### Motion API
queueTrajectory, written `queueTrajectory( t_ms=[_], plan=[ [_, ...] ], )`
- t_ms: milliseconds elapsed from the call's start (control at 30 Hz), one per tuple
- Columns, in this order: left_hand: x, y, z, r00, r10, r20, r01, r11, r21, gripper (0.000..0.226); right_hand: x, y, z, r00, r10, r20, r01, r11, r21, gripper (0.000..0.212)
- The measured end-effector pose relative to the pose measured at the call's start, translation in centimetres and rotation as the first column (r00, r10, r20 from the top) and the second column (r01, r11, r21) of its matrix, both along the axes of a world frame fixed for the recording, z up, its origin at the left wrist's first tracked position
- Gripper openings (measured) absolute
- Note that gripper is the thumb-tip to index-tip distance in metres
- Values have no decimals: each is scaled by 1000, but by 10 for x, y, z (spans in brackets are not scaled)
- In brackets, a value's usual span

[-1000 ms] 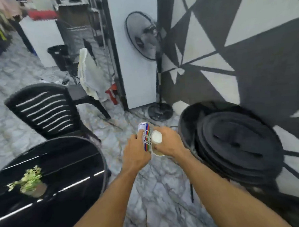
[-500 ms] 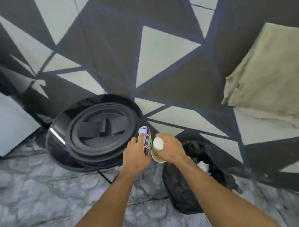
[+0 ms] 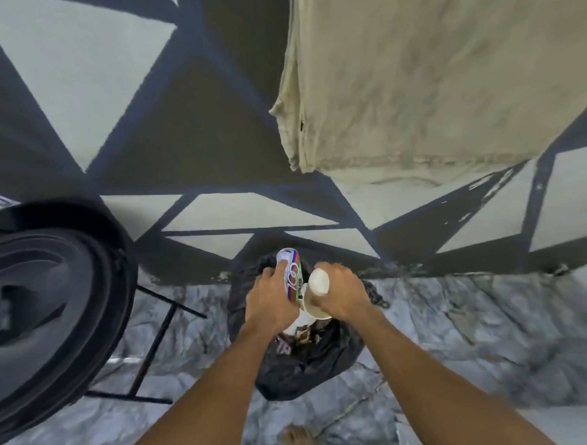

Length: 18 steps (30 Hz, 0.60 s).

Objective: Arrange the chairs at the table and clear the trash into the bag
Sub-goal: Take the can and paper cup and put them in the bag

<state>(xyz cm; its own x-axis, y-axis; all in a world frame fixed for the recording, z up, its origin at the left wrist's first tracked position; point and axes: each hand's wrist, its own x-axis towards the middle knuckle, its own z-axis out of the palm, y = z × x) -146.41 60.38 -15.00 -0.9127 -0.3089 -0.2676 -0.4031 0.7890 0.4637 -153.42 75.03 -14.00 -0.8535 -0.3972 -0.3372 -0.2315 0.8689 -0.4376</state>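
Observation:
A black trash bag (image 3: 302,373) stands open on the marble floor against the patterned wall, with scraps of litter inside. Directly above its mouth, my left hand (image 3: 272,300) grips a white drink can (image 3: 291,273) with red, green and blue stripes. Beside it my right hand (image 3: 342,292) holds a white paper cup (image 3: 317,297) tilted on its side, bottom end up. Both hands hover close together over the bag. No chairs or table are in sight.
A large round black tabletop (image 3: 50,317) leans against the wall at left, its thin metal frame (image 3: 156,346) on the floor. A beige cloth (image 3: 430,81) hangs on the wall at upper right. My bare foot (image 3: 300,440) shows below.
The view has swung right and down, bringing the trash bag directly under my hands. The round tabletop slid to the left edge. Both hands kept their grips.

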Motion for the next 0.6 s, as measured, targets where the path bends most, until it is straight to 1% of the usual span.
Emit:
queueTrajectory(
  t_ms=[33,100,133,167,267,400,533,600],
  plan=[
    [-5,0,-3,1000,-1,4,1,1000,3,91,-4,1,-3,1000,-13,15,13,1000,-6,67],
    [-13,-3,-8,1000,-18,-4,18,1000,0,83,-10,2,-8,998,-16,59,17,1000,-15,90],
    [-15,-5,-12,1000,-30,-5,30,1000,-7,79,-13,2,-10,997,-4,79,5,1000,-6,97],
    [-16,-7,-13,999,-40,7,40,999,-10,76,-14,1,-12,996,11,94,-12,1000,8,100],
    [-16,-13,-17,999,-37,27,38,999,-10,76,-16,-7,-15,994,29,108,-33,999,33,91],
    [-13,-25,-13,1000,-12,17,12,1000,1,76,-15,-24,-11,995,78,66,-78,997,-3,76],
    [3,-47,7,995,63,-72,-62,998,17,62,-7,-57,7,990,139,21,-136,987,-90,64],
    [20,-67,19,986,115,-118,-113,993,18,59,2,-82,20,978,209,-2,-208,971,-119,62]
  ],
)
